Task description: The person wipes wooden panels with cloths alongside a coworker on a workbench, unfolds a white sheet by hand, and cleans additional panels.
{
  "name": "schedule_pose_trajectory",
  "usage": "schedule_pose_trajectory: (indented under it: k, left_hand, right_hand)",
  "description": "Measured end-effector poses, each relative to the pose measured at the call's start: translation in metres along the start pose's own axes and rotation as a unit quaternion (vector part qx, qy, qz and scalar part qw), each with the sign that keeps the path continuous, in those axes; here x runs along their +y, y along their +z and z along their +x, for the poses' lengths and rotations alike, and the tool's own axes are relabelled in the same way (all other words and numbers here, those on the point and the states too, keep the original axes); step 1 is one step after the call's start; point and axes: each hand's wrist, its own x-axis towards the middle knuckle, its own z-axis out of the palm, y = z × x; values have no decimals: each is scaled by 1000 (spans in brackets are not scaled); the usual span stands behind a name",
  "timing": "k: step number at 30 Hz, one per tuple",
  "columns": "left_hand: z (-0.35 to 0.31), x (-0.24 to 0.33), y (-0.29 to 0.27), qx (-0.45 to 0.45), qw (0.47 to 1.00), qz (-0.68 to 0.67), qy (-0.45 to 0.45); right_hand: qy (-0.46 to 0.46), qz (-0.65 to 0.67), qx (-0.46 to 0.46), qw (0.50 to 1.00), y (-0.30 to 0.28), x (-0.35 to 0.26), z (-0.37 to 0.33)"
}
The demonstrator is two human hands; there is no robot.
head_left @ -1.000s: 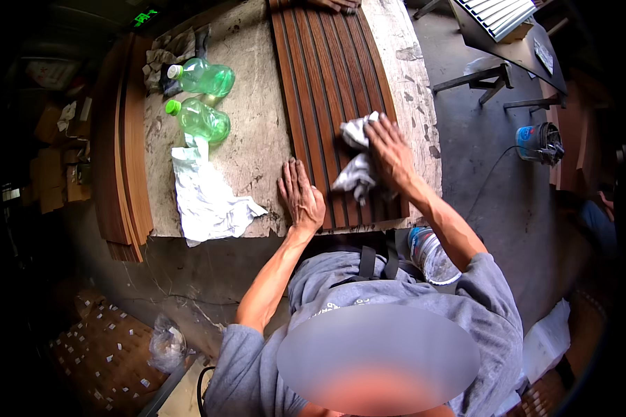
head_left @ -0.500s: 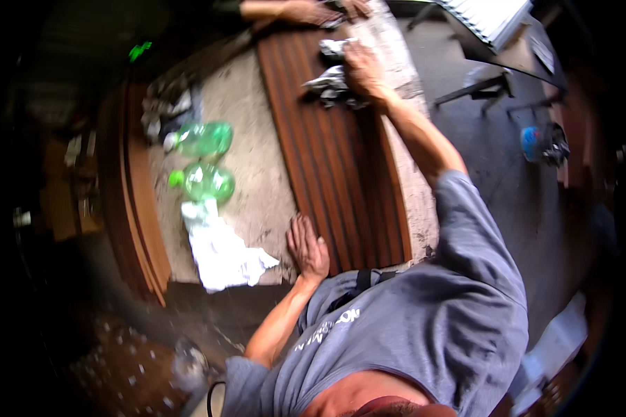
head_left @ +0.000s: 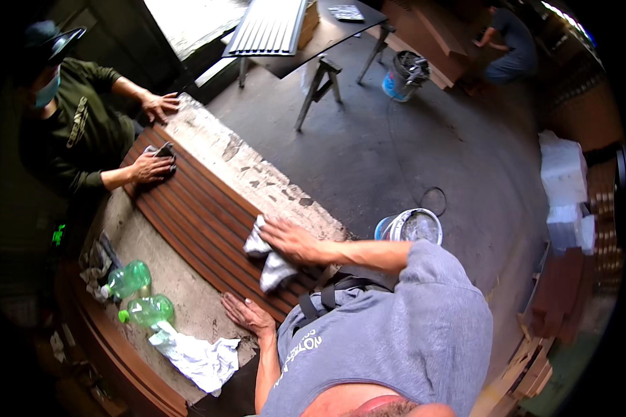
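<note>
Grey-white cloth (head_left: 277, 270) lies under the right hand (head_left: 291, 240).

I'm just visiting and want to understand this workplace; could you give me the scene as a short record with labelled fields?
Left hand: open, palm down at the edge of the slatted panel
Right hand: flat over a grey-white cloth on the panel
Panel: brown with dark grooves, lying on a worn table
Also on table: white-capped bottle and green-capped bottle, both greenish; crumpled white cloth
Across: co-worker, one hand with a cloth on the panel's far end
Floor: near bucket; farther bucket
</note>
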Motion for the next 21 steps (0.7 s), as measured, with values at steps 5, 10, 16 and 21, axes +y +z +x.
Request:
schedule_pose_trajectory:
  k: [5, 10, 16, 21]
  left_hand:
    - [2, 6, -2, -15, 1000, 1, 2]
    - [1, 5, -3, -24, 1000, 17, 2]
    - [0, 9, -7, -27, 999, 23, -12]
    - [-6, 6, 3, -23, 1000, 18, 0]
  right_hand:
    - [43, 15, -50, 998, -19, -25, -52]
    - [-25, 20, 23, 999, -3, 16, 35]
    - [-87, 14, 87, 992, 34, 77, 203]
    - [35, -41, 93, 994, 48, 102, 300]
